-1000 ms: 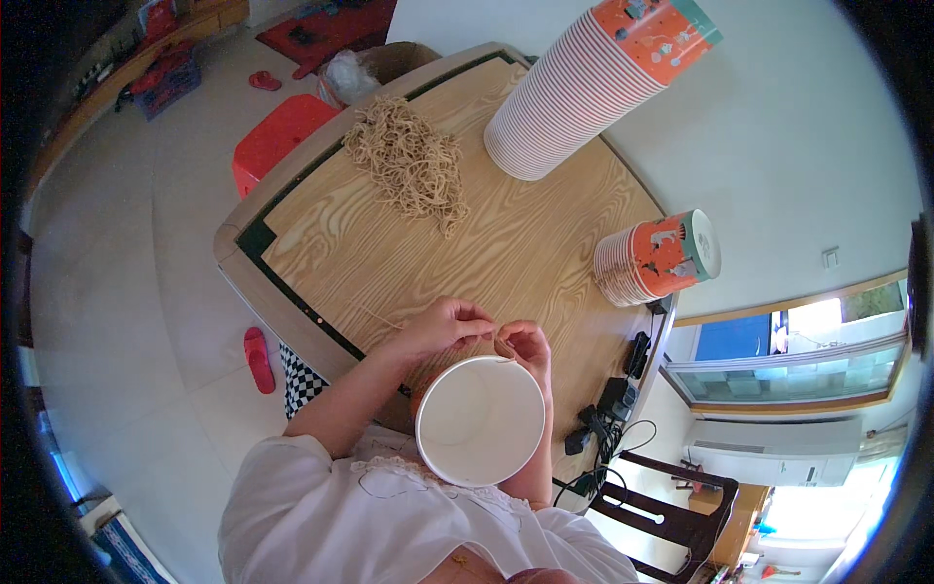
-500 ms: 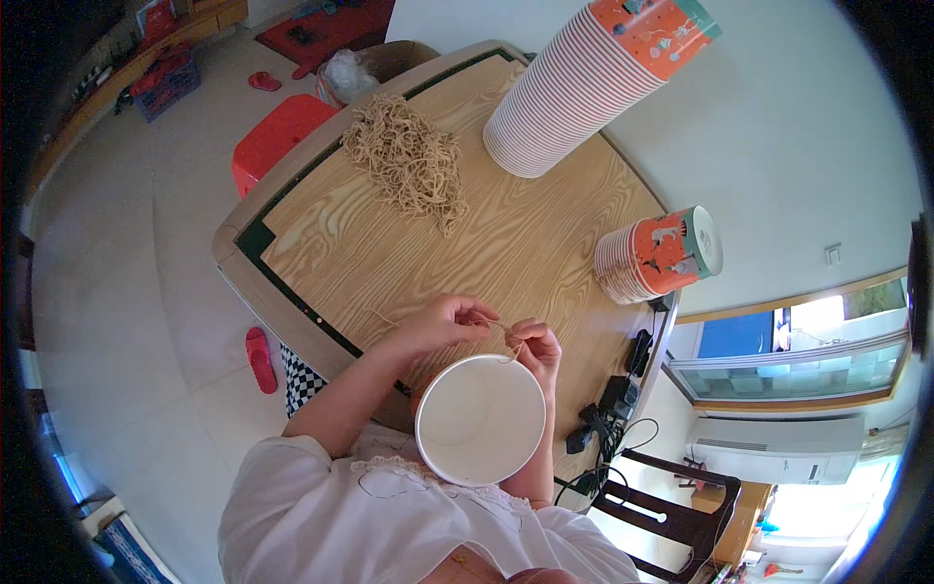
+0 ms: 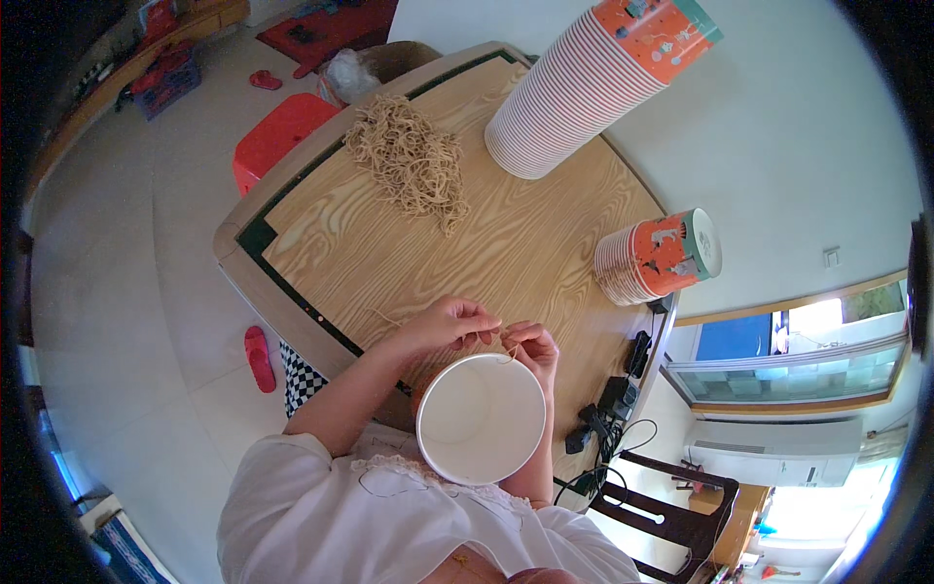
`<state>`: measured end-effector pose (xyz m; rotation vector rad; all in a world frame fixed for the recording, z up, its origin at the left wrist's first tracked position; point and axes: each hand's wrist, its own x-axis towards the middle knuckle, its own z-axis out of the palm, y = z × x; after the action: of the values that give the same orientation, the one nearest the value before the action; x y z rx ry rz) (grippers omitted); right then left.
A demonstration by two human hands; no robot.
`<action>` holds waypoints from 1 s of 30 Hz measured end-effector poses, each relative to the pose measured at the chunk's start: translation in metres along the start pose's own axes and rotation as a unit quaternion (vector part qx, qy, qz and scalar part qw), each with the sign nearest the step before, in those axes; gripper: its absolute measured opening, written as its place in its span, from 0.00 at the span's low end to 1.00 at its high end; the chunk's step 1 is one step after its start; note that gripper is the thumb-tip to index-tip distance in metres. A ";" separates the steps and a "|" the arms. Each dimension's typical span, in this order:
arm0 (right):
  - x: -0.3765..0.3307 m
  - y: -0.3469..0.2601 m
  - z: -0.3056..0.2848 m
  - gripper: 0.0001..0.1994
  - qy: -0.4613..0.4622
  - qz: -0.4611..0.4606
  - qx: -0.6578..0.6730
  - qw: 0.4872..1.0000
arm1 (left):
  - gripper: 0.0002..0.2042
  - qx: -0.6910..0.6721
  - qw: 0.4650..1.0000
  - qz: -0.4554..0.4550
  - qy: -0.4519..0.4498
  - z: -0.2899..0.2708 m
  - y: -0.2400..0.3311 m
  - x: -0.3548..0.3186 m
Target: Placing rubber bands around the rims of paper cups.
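White paper bowl sits near me at the tabletop's near edge, open side up, just below both my hands. My left hand and right hand meet above its far rim, the fingers of each pressed together, pinching a thin tan string between them. To do this well, I judge I should keep the strand taut and low by the rim. More string lies heaped far left; stacked cups stand far right.
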<state>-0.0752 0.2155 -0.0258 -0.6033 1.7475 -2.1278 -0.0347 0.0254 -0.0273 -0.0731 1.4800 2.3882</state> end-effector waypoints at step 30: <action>0.008 0.023 -0.008 0.07 0.011 0.060 -0.026 0.998 | 0.09 0.047 0.998 0.010 0.036 -0.003 -0.024 0.013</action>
<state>-0.0867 0.2139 -0.0488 -0.4772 1.8085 -2.0217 -0.0398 0.0359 -0.0520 -0.1242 1.6310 2.3499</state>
